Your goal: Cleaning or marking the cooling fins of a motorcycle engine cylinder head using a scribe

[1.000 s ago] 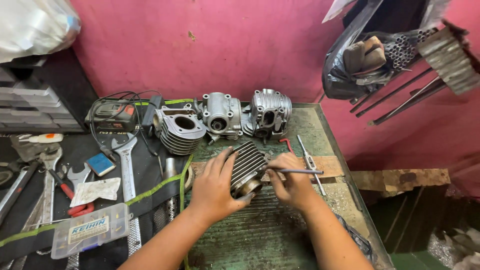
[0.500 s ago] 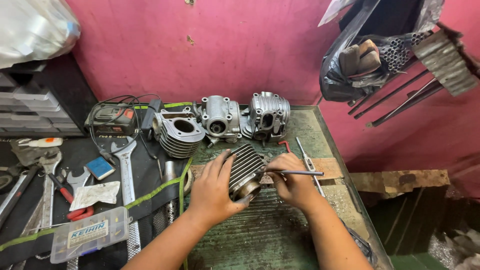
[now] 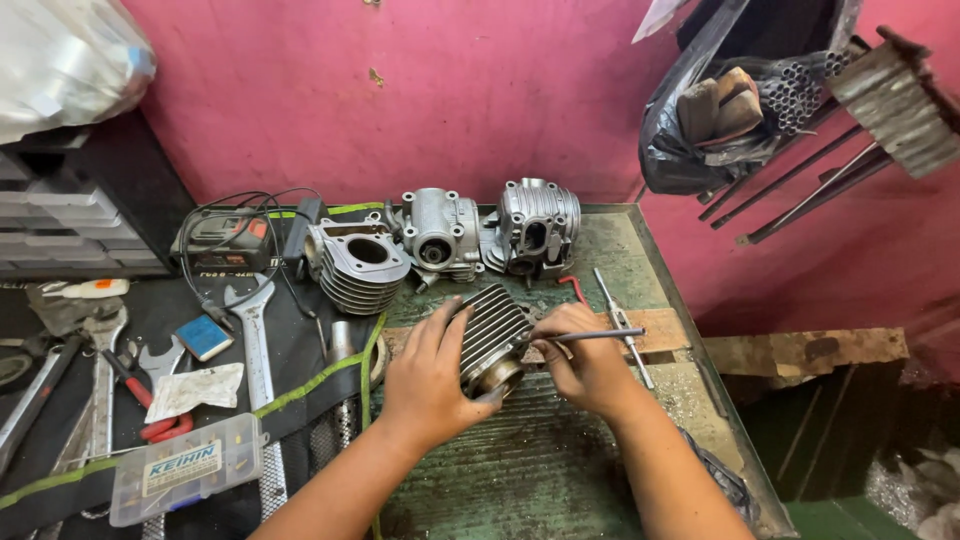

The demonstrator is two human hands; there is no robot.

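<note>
R hand (image 3: 590, 365) is pinching a thin metal rod (image 3: 590, 337), fingers closed round it; rod is lying left-right, tip touching the finned cylinder (image 3: 492, 335). L hand (image 3: 432, 375) is cupping cylinder's left side, fingers spread, not closed. Cylinder is sitting mid-bench (image 3: 560, 470), between hands, bore facing near. Two engine heads (image 3: 440, 232) far; wrenches (image 3: 252, 335) left.
</note>
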